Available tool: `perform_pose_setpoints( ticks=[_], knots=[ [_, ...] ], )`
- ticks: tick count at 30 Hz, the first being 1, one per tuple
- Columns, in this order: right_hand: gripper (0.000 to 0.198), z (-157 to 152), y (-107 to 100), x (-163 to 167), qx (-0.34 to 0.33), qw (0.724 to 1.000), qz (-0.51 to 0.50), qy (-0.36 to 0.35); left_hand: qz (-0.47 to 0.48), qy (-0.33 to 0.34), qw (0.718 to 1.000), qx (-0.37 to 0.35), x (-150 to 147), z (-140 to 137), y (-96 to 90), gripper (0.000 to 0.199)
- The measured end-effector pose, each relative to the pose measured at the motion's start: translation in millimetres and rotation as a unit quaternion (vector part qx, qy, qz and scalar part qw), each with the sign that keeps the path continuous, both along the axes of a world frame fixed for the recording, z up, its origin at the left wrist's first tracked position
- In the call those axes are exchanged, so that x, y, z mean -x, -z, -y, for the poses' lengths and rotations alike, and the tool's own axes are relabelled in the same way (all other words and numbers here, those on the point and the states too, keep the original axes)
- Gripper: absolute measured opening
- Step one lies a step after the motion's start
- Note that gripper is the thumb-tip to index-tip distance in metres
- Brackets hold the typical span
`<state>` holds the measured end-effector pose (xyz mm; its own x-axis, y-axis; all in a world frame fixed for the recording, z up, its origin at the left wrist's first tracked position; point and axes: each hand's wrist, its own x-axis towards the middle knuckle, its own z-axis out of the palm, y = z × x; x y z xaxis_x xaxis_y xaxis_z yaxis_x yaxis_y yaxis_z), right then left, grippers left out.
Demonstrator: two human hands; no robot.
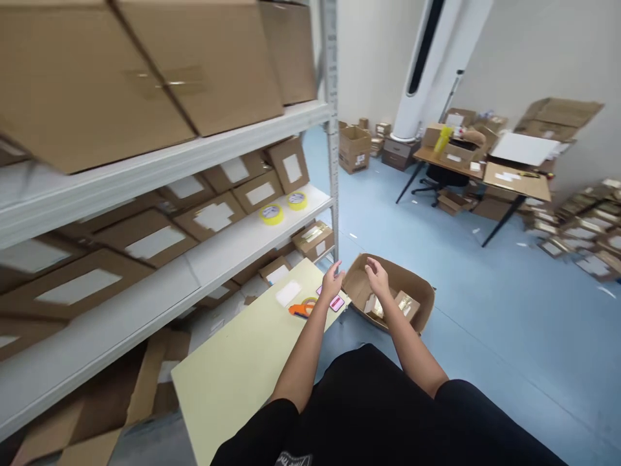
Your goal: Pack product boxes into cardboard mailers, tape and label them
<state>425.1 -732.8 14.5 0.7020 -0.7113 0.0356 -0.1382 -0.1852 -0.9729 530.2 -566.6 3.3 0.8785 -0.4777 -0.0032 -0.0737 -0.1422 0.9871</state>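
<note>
My left hand (332, 283) is raised over the corner of a pale yellow table (242, 353), fingers apart and nothing in it. Beneath it lies a phone (336, 303) with a pink screen, partly covered by the hand. An orange tape dispenser (299, 310) and a stack of white labels (288, 293) rest nearby on the tabletop. My right hand (377, 279), also open and holding nothing, hovers above an open cardboard box (421, 294). Inside that box are small taped cartons (406, 304); my right forearm hides part of them.
Metal shelving (252, 139) with labelled cartons runs along the left. Two yellow tape rolls (272, 214) sit on its middle shelf. Across the blue floor (383, 213) stands a cluttered desk (427, 154), and piled cartons (589, 233) lie at the far right.
</note>
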Motion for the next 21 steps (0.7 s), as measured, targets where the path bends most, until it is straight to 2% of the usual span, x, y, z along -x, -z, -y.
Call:
perform_pose_setpoints(
  ticks=[7,13,17,21],
  knots=[
    [0.051,-137.3,-13.1,-57.0,0.069,0.985,0.013,-0.158,0.006,-0.138,0.99,0.024,-9.7,-161.3,-19.5,0.048],
    [0.061,-248.2,-24.7,-91.4,0.103,0.962,0.049,-0.248,0.035,-0.236,0.971,0.031,-13.3,-287.7,-21.6,0.052],
    [0.055,-286.9,-27.4,-100.3,0.124,0.953,0.049,-0.273,0.033,-0.278,0.96,0.014,-14.4,-344.0,-15.2,0.051],
    [0.053,-288.8,-9.4,-99.1,0.153,0.946,0.031,-0.285,0.024,-0.298,0.954,-0.002,-9.8,-361.6,0.7,0.044]
  ],
)
